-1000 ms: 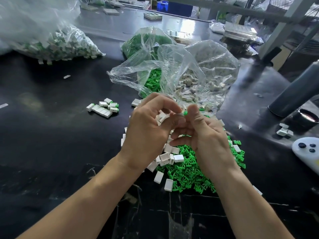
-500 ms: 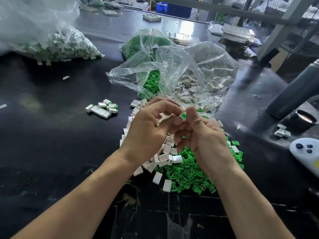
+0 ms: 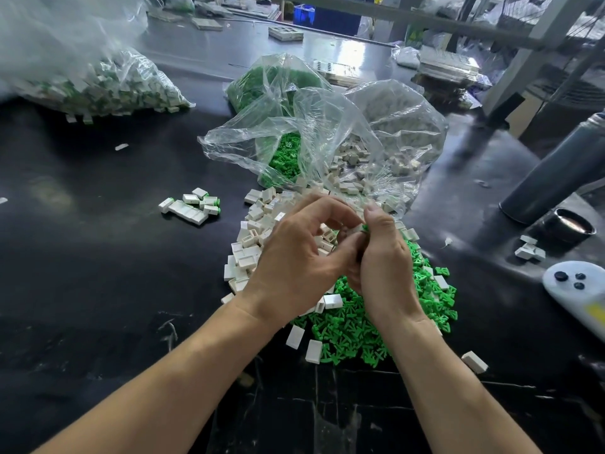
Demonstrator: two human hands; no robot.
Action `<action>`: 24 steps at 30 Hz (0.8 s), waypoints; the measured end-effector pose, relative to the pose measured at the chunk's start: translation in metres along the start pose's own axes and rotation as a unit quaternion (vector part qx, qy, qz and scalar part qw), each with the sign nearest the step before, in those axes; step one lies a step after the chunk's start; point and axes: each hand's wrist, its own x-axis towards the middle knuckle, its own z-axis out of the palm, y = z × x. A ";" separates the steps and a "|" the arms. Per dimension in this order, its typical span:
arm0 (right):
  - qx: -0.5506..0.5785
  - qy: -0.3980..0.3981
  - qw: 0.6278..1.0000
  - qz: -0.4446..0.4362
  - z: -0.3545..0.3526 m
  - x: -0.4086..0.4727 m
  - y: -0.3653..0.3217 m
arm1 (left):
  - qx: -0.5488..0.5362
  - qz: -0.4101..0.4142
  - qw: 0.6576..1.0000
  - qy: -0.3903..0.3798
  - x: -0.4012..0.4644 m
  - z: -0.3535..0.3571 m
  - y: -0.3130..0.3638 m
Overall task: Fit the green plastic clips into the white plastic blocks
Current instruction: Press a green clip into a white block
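Since a moment ago both hands have drifted a bit right and up, closer to the mouth of the clear bag of blocks (image 3: 386, 149). They're pressed together above the piles: left hand (image 3: 294, 267) curls its fingers over, right hand (image 3: 383, 257) has its thumb up top, and between them they pinch a white block (image 3: 355, 229) with a green clip (image 3: 365, 227) poking out, mostly hidden. Loose white blocks (image 3: 248, 250) sit under the left hand, the green clips pile (image 3: 357, 335) under the right, all on the black counter (image 3: 98, 290). A few finished pieces (image 3: 191, 206) lie off to the left.
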 end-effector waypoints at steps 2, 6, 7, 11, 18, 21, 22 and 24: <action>0.033 0.012 0.999 0.014 0.000 0.001 0.003 | -0.011 -0.009 1.000 0.004 0.000 0.000 0.002; 0.082 0.007 0.996 0.017 0.002 0.003 0.005 | -0.024 -0.033 0.999 0.003 -0.002 0.002 0.007; 0.090 0.011 0.996 0.019 0.002 0.003 0.005 | -0.027 -0.039 0.999 0.002 -0.002 0.002 0.008; 0.077 0.017 0.997 0.012 0.003 0.004 0.007 | -0.039 -0.045 0.998 -0.001 -0.002 0.002 0.009; 0.065 -0.025 0.997 -0.010 0.003 0.005 0.005 | -0.026 -0.014 0.999 0.013 -0.003 0.003 0.009; 0.049 -0.012 0.998 -0.028 0.004 0.005 0.004 | -0.025 -0.015 0.999 0.016 -0.004 0.005 0.009; 0.045 -0.004 0.998 -0.034 0.004 0.004 0.004 | -0.027 -0.021 0.999 0.015 -0.004 0.006 0.009; 0.053 0.002 0.998 -0.037 0.004 0.004 0.004 | -0.040 -0.035 0.998 0.012 -0.004 0.007 0.010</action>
